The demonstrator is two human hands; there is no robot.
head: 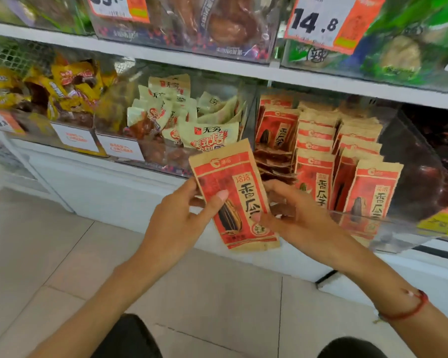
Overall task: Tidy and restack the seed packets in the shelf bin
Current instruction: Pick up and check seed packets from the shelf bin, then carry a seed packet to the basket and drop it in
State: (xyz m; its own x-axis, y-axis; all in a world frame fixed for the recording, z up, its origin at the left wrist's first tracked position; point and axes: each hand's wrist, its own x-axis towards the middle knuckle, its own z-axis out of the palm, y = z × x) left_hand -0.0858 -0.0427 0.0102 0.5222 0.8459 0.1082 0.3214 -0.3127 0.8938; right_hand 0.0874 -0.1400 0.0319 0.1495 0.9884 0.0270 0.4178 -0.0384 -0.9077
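Both hands, left hand and right hand, grip one sunflower seed packet before the clear shelf bin, where upright rows stand beside unsorted flat packets.

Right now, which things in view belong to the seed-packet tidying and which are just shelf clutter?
In the job:
- seed packet, held by the left hand and right hand
- stacked seed packets
- clear shelf bin

Just lying about:
- cream snack packs
- yellow snack packs
- 14.8 price tag
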